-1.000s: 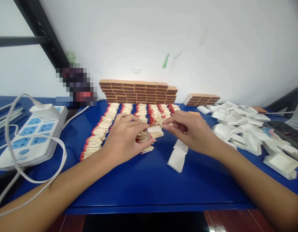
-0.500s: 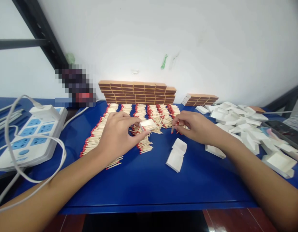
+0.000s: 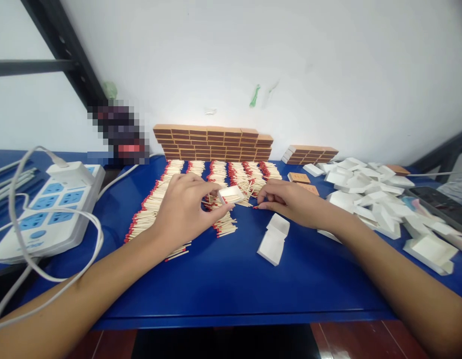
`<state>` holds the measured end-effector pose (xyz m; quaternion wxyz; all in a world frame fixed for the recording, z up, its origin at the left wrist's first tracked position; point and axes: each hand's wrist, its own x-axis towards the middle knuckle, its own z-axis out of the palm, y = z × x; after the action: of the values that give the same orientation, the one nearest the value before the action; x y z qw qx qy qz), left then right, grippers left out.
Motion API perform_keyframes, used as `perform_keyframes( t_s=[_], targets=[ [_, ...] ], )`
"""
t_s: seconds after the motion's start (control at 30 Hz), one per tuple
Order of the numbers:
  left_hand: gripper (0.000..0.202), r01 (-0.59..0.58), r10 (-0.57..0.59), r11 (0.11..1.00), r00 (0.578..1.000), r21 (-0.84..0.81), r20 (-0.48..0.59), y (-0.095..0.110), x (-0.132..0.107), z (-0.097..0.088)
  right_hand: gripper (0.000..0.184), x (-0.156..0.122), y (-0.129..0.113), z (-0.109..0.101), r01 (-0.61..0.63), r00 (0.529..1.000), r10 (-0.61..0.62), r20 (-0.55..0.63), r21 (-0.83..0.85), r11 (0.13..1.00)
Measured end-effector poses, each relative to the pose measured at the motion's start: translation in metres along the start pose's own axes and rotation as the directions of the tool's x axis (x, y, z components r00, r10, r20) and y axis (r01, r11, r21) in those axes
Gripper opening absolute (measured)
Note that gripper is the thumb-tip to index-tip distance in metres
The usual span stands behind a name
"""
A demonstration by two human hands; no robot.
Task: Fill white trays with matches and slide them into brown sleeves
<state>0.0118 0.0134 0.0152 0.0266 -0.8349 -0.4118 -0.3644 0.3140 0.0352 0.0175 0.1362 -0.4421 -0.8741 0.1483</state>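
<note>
My left hand (image 3: 186,207) is closed on a small white matchbox tray (image 3: 231,194), tilted toward me, with some matches lying in it. To its right, my right hand (image 3: 291,202) pinches matches (image 3: 255,206); their red heads poke out at the fingertips, too few showing to count. Behind both hands, red-tipped loose matches (image 3: 218,172) lie in several rows, partly covered by my left hand. An unfolded white tray (image 3: 273,240) rests on the blue table (image 3: 216,284) in front of my right hand.
Stacked matchboxes (image 3: 212,142) stand against the wall, with a shorter stack (image 3: 311,153) at right. White trays (image 3: 365,187) pile up on the right near a phone (image 3: 444,207). Orange matchboxes (image 3: 299,178) lie behind my right hand. A power strip (image 3: 53,214) and cable sit at left.
My right hand has moved left toward the tray, carrying matches, which uncovers the orange matchboxes behind it. My left hand holds the tray in nearly the same place.
</note>
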Motion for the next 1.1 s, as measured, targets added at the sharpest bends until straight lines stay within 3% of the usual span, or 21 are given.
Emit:
perform_keyframes(
  t_s=[0.43,0.7,0.9,1.0,1.1],
  targets=[
    [0.028,-0.033,0.032,0.999,0.999,0.022,0.02,0.001,0.0,0.0,0.025,-0.003,-0.001,-0.005,-0.103,0.992,0.105,0.069,-0.022,0.994],
    [0.024,-0.128,0.127,0.99,0.991,0.055,0.031,0.003,-0.003,0.005,0.019,-0.007,-0.029,-0.006,0.019,0.984,-0.026,-0.174,-0.04,0.999],
    [0.028,-0.177,0.177,0.984,0.984,-0.006,0.016,0.014,-0.005,0.009,0.009,-0.004,-0.054,0.009,0.084,0.978,-0.103,-0.18,-0.106,0.991],
    [0.029,-0.159,0.161,0.985,0.987,-0.06,0.028,0.017,-0.006,0.009,0.006,-0.002,-0.056,0.013,0.135,0.969,-0.146,-0.201,-0.063,0.989],
    [0.027,-0.125,0.127,0.99,0.991,-0.07,0.029,0.013,-0.004,0.007,0.006,-0.001,-0.05,0.01,0.192,0.936,-0.19,-0.296,-0.025,0.981]
  ],
)
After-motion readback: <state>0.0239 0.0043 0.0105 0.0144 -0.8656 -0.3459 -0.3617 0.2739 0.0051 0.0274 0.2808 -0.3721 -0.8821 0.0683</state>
